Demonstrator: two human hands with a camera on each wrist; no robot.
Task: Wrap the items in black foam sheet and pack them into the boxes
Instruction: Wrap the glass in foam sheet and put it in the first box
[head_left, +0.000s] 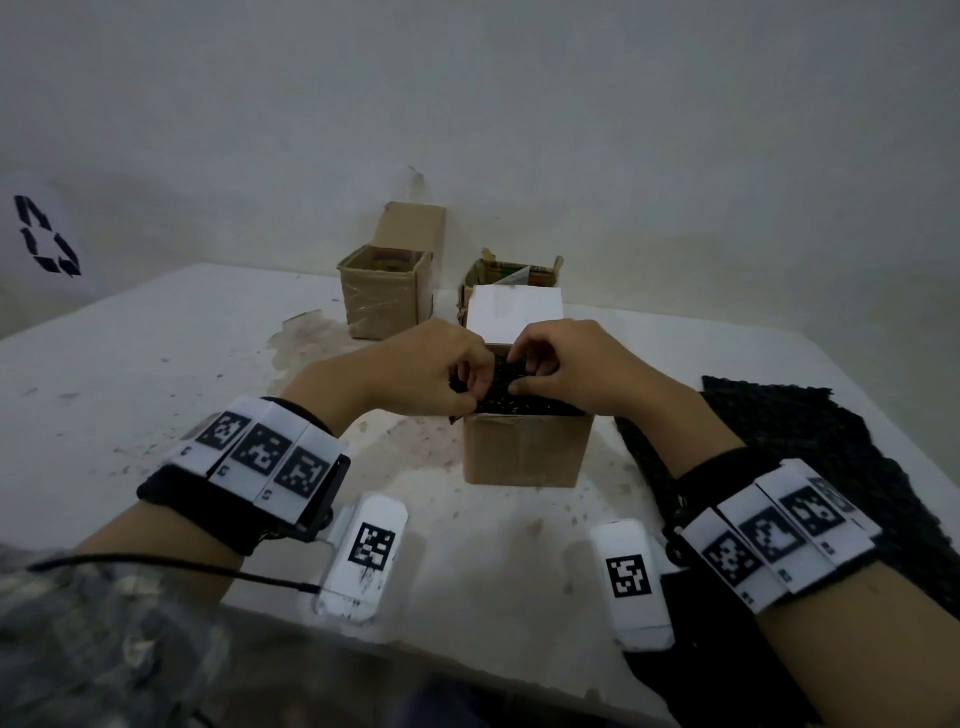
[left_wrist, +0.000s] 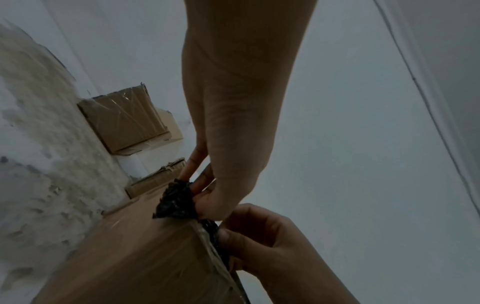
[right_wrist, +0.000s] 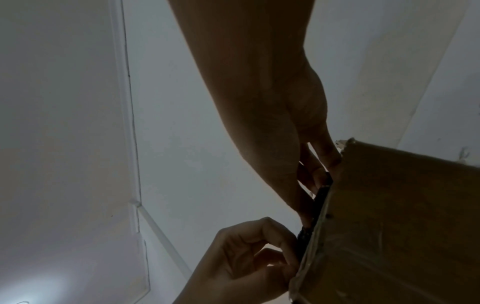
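Observation:
A brown cardboard box (head_left: 524, 452) stands open at the table's middle, its white flap (head_left: 514, 312) raised behind. A bundle of black foam sheet (head_left: 506, 376) sits in its mouth; what it wraps is hidden. My left hand (head_left: 470, 382) pinches the bundle's left corner, which sticks out over the rim. The left wrist view shows its fingers (left_wrist: 205, 191) on that foam corner (left_wrist: 176, 201) above the box (left_wrist: 130, 257). My right hand (head_left: 524, 371) grips the foam from the right, its fingers (right_wrist: 309, 179) on the foam (right_wrist: 322, 195) at the box (right_wrist: 389, 226) rim.
Two more open cardboard boxes (head_left: 387, 296) (head_left: 511, 273) stand at the back by the wall. Spare black foam sheets (head_left: 810, 441) lie on the right of the white table (head_left: 156, 374), under my right forearm. Two white tagged blocks (head_left: 369, 556) (head_left: 631, 577) sit at the near edge.

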